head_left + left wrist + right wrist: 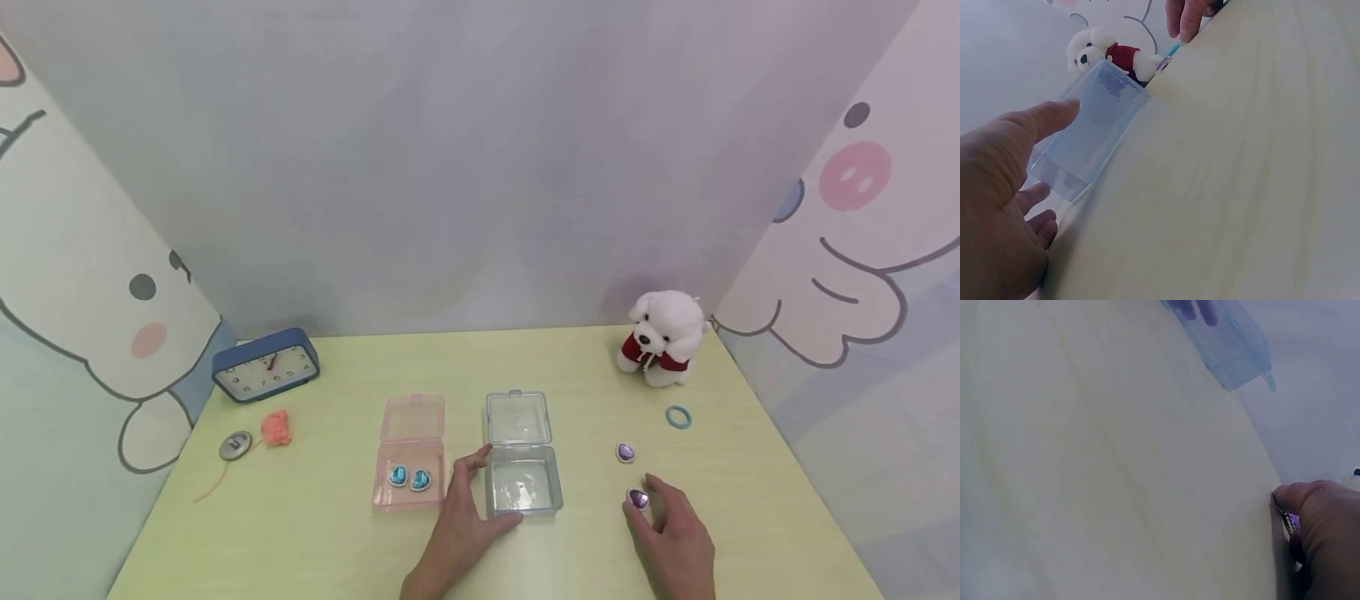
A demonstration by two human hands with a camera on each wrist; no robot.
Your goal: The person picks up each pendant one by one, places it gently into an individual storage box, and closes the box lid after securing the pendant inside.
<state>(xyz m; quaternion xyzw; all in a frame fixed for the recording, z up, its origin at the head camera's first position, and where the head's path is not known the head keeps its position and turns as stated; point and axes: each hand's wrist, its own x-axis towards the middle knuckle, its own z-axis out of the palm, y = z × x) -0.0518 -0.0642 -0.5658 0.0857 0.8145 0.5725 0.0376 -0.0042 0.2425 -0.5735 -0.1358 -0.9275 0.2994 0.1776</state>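
A clear bluish plastic box [523,483], its lid [517,418] laid back, stands mid-table. My left hand [465,521] grips it from the left, thumb at the front and index finger near the hinge. In the left wrist view, the thumb lies along a side of the box [1094,125]. My right hand [671,537] pinches a purple heart-shaped gem [637,498] with a pale beaded rim, low at the tabletop. Beyond it lies a second purple gem [626,452]. The right wrist view shows the pinched gem [1294,522] mostly hidden behind the thumb.
Left of the clear box, an open pink box [408,503] holds two blue gems [398,476]. A blue clock [266,367], orange yarn [276,427] and a grey round piece [236,446] lie far left. A white plush dog [667,333] and a teal ring [678,417] are at right.
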